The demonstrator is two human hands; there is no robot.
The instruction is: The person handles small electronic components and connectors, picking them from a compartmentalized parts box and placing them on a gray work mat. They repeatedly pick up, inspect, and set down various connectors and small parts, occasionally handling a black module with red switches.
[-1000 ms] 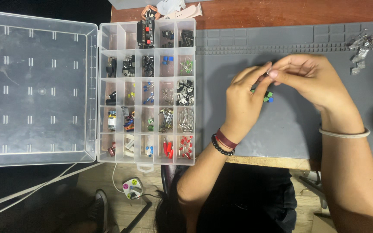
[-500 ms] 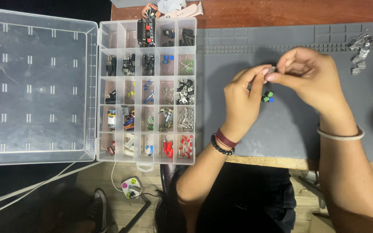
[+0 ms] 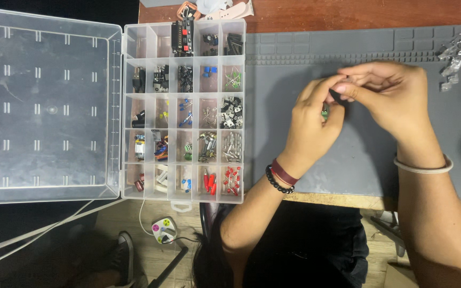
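Reddish-brown wooden table (image 3: 348,10) fills the upper part of the frame, seen from above; its front edge runs along the lower right. Over most of the right half lies a grey work mat (image 3: 284,122), with moulded recesses along its top border. At the left, hanging past the table's edge, sits a clear plastic organiser box (image 3: 183,109), open, its empty hinged lid (image 3: 49,106) folded flat toward the upper left of the frame. The box is split into a grid of small compartments. Top row: a black module with red parts and black pin strips. Second row: dark components, a blue part and green-tipped parts. Middle rows: blue pieces, black packages with metal legs, thin glassy parts, coloured wires and a green block. Bottom row, right: red parts in two neighbouring cells. Some upper-left cells are bare.

Centre right, above the mat, the left hand (image 3: 313,125) and the right hand (image 3: 396,93) meet, fingertips touching. Both pinch narrowly on a small dark component (image 3: 335,96), held between thumb and forefinger of each; its exact kind is too small to tell. Just below it, against the left hand, a small green piece (image 3: 325,112) shows. A cluster of small metal parts (image 3: 452,58) lies on the mat's upper right corner, well apart from the hands.
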